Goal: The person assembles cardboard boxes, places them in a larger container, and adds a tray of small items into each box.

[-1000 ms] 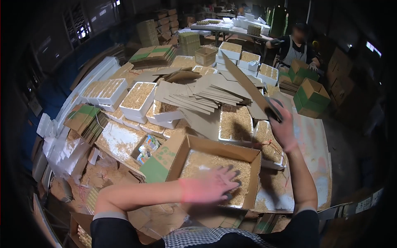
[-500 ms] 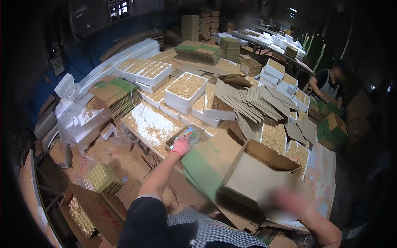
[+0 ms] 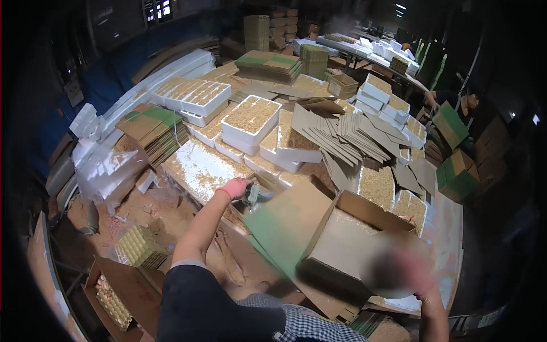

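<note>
My left hand (image 3: 234, 187), in a pink glove, is at the left side of a small open cardboard box (image 3: 270, 183) on the worktable. Its fingers are curled closed; what they hold is hidden. Beside them in that box lies crumpled clear and greenish plastic (image 3: 254, 195). My right hand (image 3: 420, 273), also pink-gloved, is at the near right corner of a large open carton (image 3: 347, 236). A dark, smeared shape (image 3: 387, 271) sits beside its fingers, too blurred to name. The large carton has a pale bottom and brown loose material along its far inner side.
White foam boxes (image 3: 250, 122) filled with sawdust-like material crowd the table's middle. Loose cardboard sheets (image 3: 356, 134) lie to their right, flattened green-marked cartons (image 3: 151, 131) at left. Egg trays (image 3: 139, 245) stand on the floor. At far right a co-worker (image 3: 456, 105) handles a carton.
My left hand has moved left, off the colourful plastic in the small box, to that box's left side. The right hand has shifted slightly, still blurred. The co-worker has raised a green-marked carton.
</note>
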Demonstrator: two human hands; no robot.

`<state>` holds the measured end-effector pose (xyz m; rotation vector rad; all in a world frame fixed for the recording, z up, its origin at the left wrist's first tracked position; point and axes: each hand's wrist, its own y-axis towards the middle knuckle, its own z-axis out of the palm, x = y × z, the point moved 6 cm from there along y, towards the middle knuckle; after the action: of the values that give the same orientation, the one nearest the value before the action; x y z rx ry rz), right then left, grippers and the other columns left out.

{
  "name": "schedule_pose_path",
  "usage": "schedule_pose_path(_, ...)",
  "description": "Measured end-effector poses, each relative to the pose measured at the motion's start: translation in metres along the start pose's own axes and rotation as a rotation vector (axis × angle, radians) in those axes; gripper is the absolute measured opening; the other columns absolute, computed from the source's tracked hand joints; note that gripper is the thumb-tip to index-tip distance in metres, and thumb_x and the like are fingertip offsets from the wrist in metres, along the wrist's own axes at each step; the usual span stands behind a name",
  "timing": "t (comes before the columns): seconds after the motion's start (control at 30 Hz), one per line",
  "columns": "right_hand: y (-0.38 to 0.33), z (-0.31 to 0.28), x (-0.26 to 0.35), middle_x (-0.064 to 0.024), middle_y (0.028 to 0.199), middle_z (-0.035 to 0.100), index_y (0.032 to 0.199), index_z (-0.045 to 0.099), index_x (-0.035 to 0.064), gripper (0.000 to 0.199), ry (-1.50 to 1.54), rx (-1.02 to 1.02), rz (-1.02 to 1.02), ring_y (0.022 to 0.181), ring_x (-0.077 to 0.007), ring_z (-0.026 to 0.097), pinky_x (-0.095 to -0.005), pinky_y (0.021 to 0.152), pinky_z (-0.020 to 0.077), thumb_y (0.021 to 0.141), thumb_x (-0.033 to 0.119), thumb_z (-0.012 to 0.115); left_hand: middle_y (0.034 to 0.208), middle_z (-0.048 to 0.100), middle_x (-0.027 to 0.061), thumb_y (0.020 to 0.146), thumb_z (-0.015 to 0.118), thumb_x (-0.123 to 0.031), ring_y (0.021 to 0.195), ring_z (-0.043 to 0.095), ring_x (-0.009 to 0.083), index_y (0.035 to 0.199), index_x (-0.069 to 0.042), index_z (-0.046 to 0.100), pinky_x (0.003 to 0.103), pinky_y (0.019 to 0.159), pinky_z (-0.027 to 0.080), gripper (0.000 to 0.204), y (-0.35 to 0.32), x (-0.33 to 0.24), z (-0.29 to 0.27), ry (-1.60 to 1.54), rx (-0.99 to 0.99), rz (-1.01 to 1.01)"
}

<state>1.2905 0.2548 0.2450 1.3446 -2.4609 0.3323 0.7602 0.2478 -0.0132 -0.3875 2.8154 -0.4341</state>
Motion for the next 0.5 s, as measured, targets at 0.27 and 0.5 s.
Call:
schedule_pose_path(0.27,0.001,0.015,-0.027,-0.0122,0.118,0.060,0.116,0.063,0.0115,0.034,0.209,-0.017,-0.097,0.109,-0.0315,0.058,-0.0400,0.094,0.0464,0.085,0.024,0.067,0.111,0.064,0.0229,0.086,0.050,-0.012,0.100,0.063,0.0370,0.139,-0.010,0.043,0.045,0.087,0.048,0.053,-0.063,-0.029,-0.072,-0.113,-0.391,0.007)
schedule_pose_path(0.5,0.002,0.007,-0.008,-0.0124,0.118,0.060,0.116,0.062,0.0101,0.034,0.122,-0.047,-0.185,0.110,-0.0314,0.057,-0.0404,0.093,0.0467,0.086,0.024,0.066,0.094,0.070,0.0167,0.090,0.057,-0.035,0.092,0.066,0.0330,0.105,-0.006,0.068,0.043,0.081,0.050,0.034,-0.072,-0.056,-0.105,-0.081,-0.638,-0.267)
